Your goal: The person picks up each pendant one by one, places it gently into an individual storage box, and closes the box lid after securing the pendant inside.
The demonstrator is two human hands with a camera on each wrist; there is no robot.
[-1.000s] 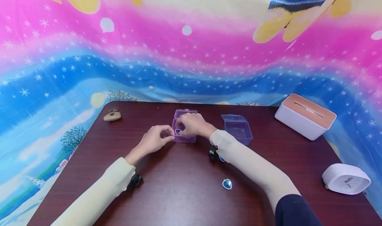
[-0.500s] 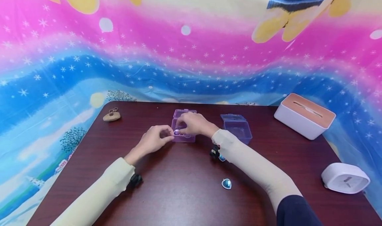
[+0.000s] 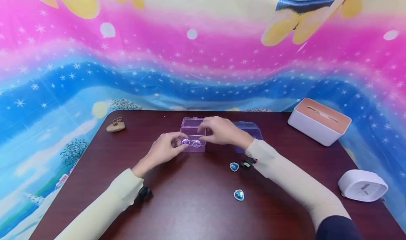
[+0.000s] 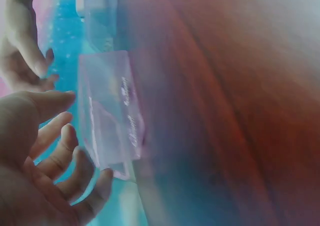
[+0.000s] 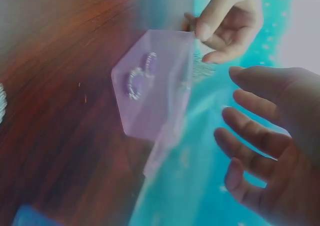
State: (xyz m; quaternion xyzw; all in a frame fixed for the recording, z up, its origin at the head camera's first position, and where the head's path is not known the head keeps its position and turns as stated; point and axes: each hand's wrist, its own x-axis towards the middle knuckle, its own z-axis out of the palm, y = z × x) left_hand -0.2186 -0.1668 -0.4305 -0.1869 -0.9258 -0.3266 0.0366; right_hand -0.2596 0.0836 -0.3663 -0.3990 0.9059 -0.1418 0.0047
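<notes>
A small see-through purple box (image 3: 200,148) stands on the table with its lid (image 3: 193,122) raised. Inside it are two purple gems with beaded white rims, a left one (image 3: 185,141) and a right one (image 3: 196,143). My left hand (image 3: 163,148) is at the box's left side, fingertips close against the wall, fingers loosely bent; whether they press it I cannot tell. Just off the box's right side hovers my right hand (image 3: 220,131), fingers apart and holding nothing. Both hands also show in the blurred right wrist view, around the box (image 5: 155,101).
Behind my right hand a see-through blue box (image 3: 247,127) has its lid up. Two blue heart-shaped gems, one farther (image 3: 234,167) and one nearer (image 3: 239,195), lie on the table. A tissue box (image 3: 318,122) and white clock (image 3: 363,186) are rightward; a tan keychain-like piece (image 3: 116,125) lies far left.
My right hand has come out of the purple box and moved right, uncovering both purple gems. The left hand stays beside the box. The view has shifted slightly.
</notes>
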